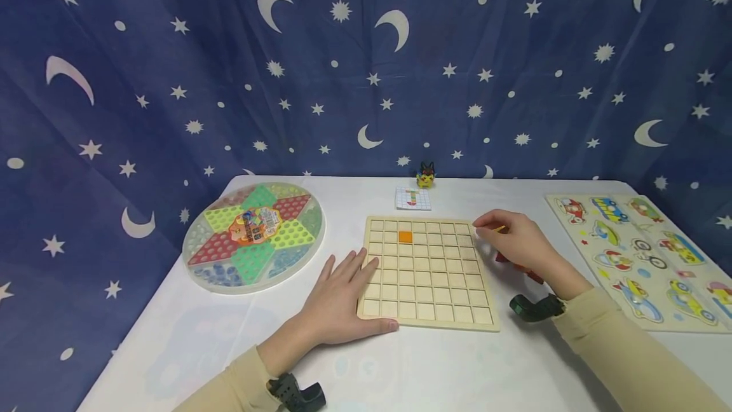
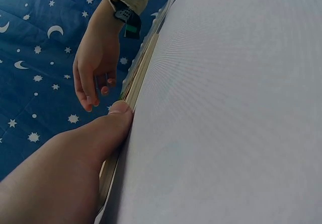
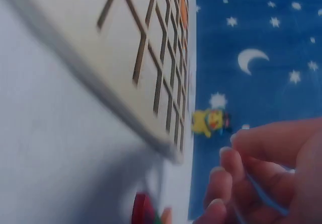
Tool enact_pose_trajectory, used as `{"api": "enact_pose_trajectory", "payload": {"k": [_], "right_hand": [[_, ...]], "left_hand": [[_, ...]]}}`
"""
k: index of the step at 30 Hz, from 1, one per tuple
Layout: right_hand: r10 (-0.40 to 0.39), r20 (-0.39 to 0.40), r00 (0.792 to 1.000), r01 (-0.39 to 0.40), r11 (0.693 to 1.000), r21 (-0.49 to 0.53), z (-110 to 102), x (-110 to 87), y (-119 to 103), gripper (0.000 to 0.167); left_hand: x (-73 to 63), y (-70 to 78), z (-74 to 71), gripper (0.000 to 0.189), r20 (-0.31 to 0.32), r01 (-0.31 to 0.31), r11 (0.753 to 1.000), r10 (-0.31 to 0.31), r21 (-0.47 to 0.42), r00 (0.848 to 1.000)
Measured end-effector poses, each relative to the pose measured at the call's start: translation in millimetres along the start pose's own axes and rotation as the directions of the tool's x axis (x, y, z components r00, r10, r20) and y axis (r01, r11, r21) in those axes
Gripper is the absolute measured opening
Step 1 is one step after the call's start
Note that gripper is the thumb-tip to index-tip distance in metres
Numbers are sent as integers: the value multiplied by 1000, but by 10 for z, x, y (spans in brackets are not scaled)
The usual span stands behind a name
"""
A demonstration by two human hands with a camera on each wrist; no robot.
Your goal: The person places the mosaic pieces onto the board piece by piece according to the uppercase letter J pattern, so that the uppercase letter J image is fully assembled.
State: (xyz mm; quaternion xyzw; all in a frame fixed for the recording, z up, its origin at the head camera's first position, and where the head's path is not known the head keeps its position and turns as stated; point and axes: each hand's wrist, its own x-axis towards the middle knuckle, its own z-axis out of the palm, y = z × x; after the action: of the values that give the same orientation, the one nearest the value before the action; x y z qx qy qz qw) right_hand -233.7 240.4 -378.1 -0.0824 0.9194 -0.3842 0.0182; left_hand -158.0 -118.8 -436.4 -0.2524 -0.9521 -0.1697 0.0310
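A square wooden grid board (image 1: 431, 272) lies on the white table, and one orange tile (image 1: 405, 237) sits in a cell near its far left. My left hand (image 1: 337, 301) rests with spread fingers over the board's left edge, thumb along the near edge. In the left wrist view the thumb (image 2: 118, 110) presses that edge. My right hand (image 1: 517, 243) hovers by the board's far right corner, its fingers loosely bent; the right wrist view shows nothing between them. Red tiles (image 1: 517, 266) lie beneath and beside this hand, partly hidden by it. A bit of yellow shows beside its fingers.
Behind the board lie a small card (image 1: 413, 198) with a coloured pattern and a yellow toy figure (image 1: 426, 175). A round star-patterned game board (image 1: 317, 259) stands at left, a vehicle picture puzzle (image 1: 589, 253) at right. A blue curtain (image 1: 366, 81) hangs behind the table.
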Motion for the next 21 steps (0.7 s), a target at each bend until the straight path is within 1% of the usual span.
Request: {"api": "enact_pose_trajectory", "payload": {"k": [3,9,15,18,21], "right_hand": [[35,-30,999,-36,999,-26,-54,-5,81,30],[69,-94,993,-81,988,-131,-131,38,306,32],[130,-105,986,-148,972,-184,-201,38,492,42],[150,-105,983,-168,966,-196,-222,48,546,51],[176,-89,980,-192,958,-215,-251,91,582,58]], "left_hand": [[-7,-2,-3,116,-2,0,1000,0,-2,1000],[4,-16,5,116,-4,-7,1000,7,-5,1000],[-11,-5,-1,115,4,-8,1000,8,-24,1000],[-19,-2,-1,115,3,-9,1000,9,-18,1000],[-16,-3,-9,116,3,-8,1000,8,-7,1000]]}}
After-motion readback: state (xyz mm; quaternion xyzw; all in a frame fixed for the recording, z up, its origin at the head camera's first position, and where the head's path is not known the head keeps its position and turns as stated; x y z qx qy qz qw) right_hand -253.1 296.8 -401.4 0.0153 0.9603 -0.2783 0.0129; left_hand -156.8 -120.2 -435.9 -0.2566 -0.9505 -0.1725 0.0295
